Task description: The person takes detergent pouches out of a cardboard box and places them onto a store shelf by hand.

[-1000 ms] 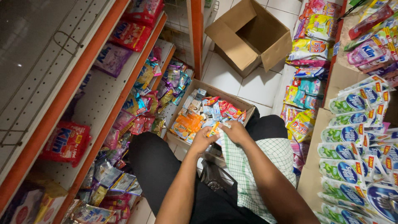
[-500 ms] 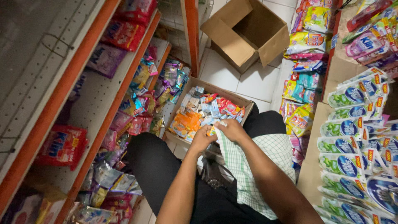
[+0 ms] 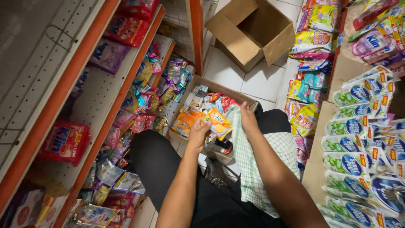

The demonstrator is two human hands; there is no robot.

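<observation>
My left hand (image 3: 199, 131) holds a yellow and orange snack packet (image 3: 218, 122) above an open cardboard box (image 3: 180, 137) that is full of small colourful packets. My right hand (image 3: 247, 118) grips a green-and-white checked cloth (image 3: 258, 164) that drapes over my right knee. Both hands sit close together over the box's near edge. My legs in black trousers frame the box.
An orange-edged shelf unit (image 3: 80, 126) with sachets and pouches stands on the left. A second, empty cardboard box (image 3: 249, 31) lies on the white tiled floor ahead. Shelves of bagged goods (image 3: 363, 126) line the right side.
My left hand has lifted a yellow and orange packet out of the box. The right hand has moved up along the checked cloth.
</observation>
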